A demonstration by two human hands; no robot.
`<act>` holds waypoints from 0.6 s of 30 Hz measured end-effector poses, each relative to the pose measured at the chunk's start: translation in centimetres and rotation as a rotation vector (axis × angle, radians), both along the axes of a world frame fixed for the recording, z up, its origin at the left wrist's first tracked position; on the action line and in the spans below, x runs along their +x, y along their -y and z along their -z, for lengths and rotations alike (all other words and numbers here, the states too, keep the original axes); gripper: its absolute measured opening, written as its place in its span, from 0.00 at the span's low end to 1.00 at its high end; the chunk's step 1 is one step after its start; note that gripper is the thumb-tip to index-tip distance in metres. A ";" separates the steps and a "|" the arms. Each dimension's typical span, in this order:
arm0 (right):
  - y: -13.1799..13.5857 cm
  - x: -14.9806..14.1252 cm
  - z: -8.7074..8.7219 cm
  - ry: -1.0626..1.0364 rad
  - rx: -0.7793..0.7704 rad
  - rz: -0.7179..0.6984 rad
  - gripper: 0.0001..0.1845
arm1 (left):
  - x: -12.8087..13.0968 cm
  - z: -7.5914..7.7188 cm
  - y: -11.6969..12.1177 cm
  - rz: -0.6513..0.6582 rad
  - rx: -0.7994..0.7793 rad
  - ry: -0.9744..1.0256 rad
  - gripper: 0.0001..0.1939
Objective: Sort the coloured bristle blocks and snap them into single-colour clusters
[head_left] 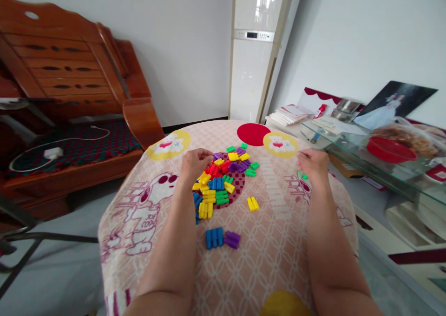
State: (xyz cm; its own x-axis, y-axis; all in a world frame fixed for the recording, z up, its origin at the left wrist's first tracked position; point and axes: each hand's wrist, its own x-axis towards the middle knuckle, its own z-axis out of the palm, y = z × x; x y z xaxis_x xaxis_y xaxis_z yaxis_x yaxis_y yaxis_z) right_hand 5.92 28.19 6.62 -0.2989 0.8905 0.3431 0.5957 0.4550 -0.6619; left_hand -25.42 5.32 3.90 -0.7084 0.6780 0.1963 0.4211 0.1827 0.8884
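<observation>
My left hand (196, 163) is at the left edge of a pile of plastic building blocks (218, 171) in red, yellow, blue, green and purple. Its thumb and fingers are closed together; anything between them is hidden. Off to the right, my right hand (314, 163) hovers with fingers pinched, and I cannot make out anything in them. Just under it shows a small green block (304, 176). Apart from the pile lie a yellow block (253, 204), a blue block (214, 238) and a purple block (232, 240), the last two side by side nearer me.
A patterned cloth (258, 265) covers the rounded table. At right stands a glass-topped cabinet (351, 141) with papers (287, 115), a red bowl (390, 149) and a photo (393, 103). A wooden bench (69, 69) is at left, a white tall unit (251, 74) behind.
</observation>
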 end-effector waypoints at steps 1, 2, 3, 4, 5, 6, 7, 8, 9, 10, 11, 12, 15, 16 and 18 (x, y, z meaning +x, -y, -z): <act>1.7 -1.7 -0.4 -0.035 -0.065 -0.126 0.18 | -0.1 0.1 0.0 -0.001 0.006 0.005 0.12; 3.6 -3.4 -0.6 -0.053 -0.098 -0.282 0.16 | -0.1 0.1 0.0 -0.004 0.010 0.008 0.12; 5.6 -5.1 -0.6 -0.059 -0.104 -0.435 0.14 | -0.1 0.1 0.0 -0.008 0.012 0.008 0.12; 7.6 -6.7 -0.3 -0.038 -0.120 -0.580 0.14 | -0.1 0.1 0.0 -0.013 0.009 0.006 0.12; 9.3 -8.1 0.1 -0.018 -0.130 -0.704 0.14 | 0.0 0.0 0.1 -0.014 0.004 0.007 0.12; 10.9 -9.2 0.7 -0.004 -0.114 -0.798 0.15 | 0.1 -0.1 0.1 -0.012 0.001 0.009 0.12; 12.1 -10.1 1.3 0.012 -0.073 -0.865 0.16 | 0.2 -0.3 0.1 -0.008 0.001 0.015 0.12; 12.9 -10.8 2.0 0.047 -0.063 -0.909 0.17 | 0.3 -0.4 0.2 -0.003 0.003 0.022 0.12; 13.4 -11.2 2.6 0.071 -0.075 -0.935 0.17 | 0.3 -0.5 0.2 0.002 0.008 0.029 0.12; 13.5 -11.5 3.2 0.086 -0.100 -0.939 0.17 | 0.4 -0.5 0.3 0.002 0.013 0.033 0.12; 13.4 -11.6 3.8 0.086 -0.124 -0.924 0.17 | 0.4 -0.5 0.3 -0.001 0.015 0.034 0.13; 13.2 -11.7 4.3 0.074 -0.130 -0.898 0.17 | 0.4 -0.5 0.3 -0.007 0.011 0.030 0.13; 12.5 -11.9 5.5 0.055 -0.012 -0.840 0.19 | 0.3 -0.2 0.1 -0.024 -0.014 -0.003 0.13; 12.4 -12.0 5.9 0.072 0.035 -0.845 0.20 | 0.3 -0.2 0.0 -0.025 -0.025 -0.018 0.13; 12.8 -12.3 6.5 0.128 0.089 -0.867 0.21 | 0.4 -0.1 -0.3 -0.020 -0.043 -0.044 0.12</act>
